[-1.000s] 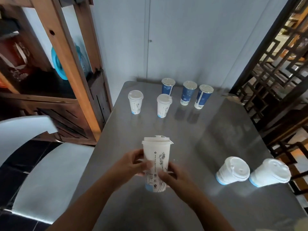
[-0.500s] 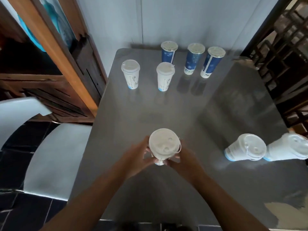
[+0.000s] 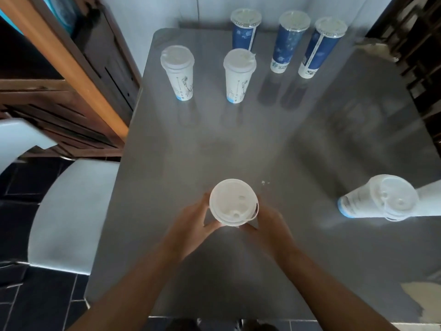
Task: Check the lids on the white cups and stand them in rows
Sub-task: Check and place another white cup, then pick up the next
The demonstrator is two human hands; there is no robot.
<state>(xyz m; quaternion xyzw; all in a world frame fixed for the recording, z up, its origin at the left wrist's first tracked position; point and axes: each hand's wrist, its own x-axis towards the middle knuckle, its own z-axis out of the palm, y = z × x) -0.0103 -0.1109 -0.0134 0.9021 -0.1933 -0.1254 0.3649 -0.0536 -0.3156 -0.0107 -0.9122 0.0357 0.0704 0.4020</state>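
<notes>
I hold a lidded white cup (image 3: 232, 201) upright between both hands, seen from above so its white lid faces me. My left hand (image 3: 193, 220) grips its left side and my right hand (image 3: 267, 223) its right side. Two more white cups stand upright side by side at the far left of the table, one (image 3: 178, 72) nearer the edge and one (image 3: 238, 75) to its right. Another white cup (image 3: 379, 199) lies on its side at the right, lid toward me; a second one beside it is cut off by the frame edge.
Three tall blue cups (image 3: 290, 40) with clear lids stand in a row at the back of the grey metal table (image 3: 238, 144). A wooden shelf (image 3: 78, 75) and a white chair (image 3: 71, 211) are to the left; a dark lattice screen (image 3: 420, 44) is on the right.
The view has tipped down, so the held cup now shows its lid from above instead of its side. Both hands stay on it.
</notes>
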